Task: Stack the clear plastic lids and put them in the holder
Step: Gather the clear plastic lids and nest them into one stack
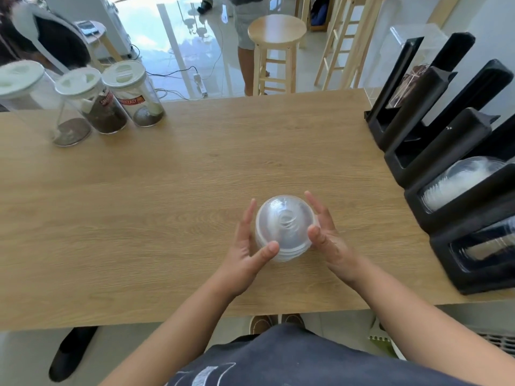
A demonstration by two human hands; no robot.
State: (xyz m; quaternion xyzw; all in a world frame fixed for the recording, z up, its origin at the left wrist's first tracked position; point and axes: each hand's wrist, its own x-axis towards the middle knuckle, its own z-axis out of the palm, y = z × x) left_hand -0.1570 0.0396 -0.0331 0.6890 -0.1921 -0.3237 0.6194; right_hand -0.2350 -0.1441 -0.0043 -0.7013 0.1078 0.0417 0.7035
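A stack of clear plastic dome lids [284, 225] stands dome-up on the wooden table [167, 196], near its front edge. My left hand [248, 246] cups the stack's left side, thumb on the lower rim. My right hand [326, 232] presses against its right side, fingers stretched along it. The black holder [446, 151] with slanted slots stands at the table's right end. One slot holds a row of clear lids [457, 185], and the nearest slot [485, 246] holds more clear plastic pieces.
Three clear jars with white lids [92, 101] and brown powder stand at the table's far left. Wooden stools [276, 45] and a person's legs are on the floor beyond the far edge. Another person sits at the far left.
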